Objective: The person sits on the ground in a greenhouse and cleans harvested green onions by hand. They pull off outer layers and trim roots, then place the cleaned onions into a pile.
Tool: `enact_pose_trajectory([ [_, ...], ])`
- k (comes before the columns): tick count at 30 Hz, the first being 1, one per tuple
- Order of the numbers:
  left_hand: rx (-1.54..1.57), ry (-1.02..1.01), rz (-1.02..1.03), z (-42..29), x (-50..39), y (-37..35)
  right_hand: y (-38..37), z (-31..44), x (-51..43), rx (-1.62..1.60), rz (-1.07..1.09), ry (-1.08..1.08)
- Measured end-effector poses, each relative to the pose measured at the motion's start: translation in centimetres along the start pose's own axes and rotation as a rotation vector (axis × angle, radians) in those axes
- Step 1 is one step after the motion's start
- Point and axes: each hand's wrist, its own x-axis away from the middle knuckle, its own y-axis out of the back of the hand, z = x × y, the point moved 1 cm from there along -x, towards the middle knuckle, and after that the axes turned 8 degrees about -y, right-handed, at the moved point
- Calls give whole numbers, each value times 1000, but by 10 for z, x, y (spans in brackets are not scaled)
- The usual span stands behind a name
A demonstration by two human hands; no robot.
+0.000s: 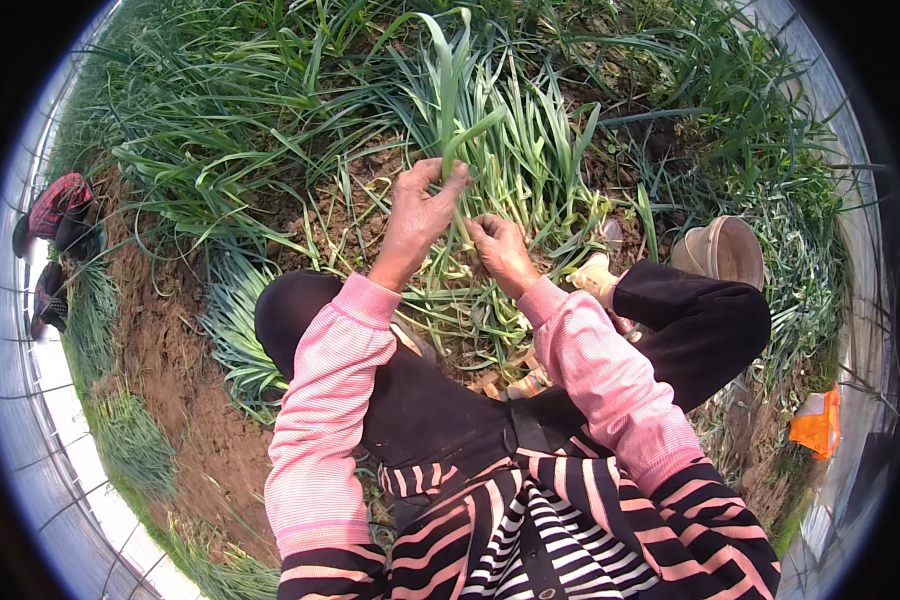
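Between thumb and fingers, my left hand (424,206) grips a green leafy stalk (448,97), likely a leek or green garlic plant, whose leaves point away from me. Just below and to the right, my right hand (501,247) pinches the stalk's pale lower end. Beyond both hands lies a pile of similar plants (529,142), pale stems towards me. Loose leaves and trimmings (480,315) cover the ground between my legs.
A beige bucket (720,251) lies tilted beyond my right knee. A bundle of plants (240,322) rests beside my left knee. Growing rows stand ahead, bare soil (172,375) runs along the left. An orange bag (816,424) is at far right; other people (60,217) are at far left.
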Motion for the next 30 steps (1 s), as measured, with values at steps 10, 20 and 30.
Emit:
enact_pose_trajectory([
  [10,776,275,-110,-13,-9,28,40,-45,18,1189,-10,473],
  [20,676,376,-156,-3,-8,18,-45,58,47,1238,-176,896],
  [30,890,537,-267,2,-12,21,-21,17,51,620,-149,763],
])
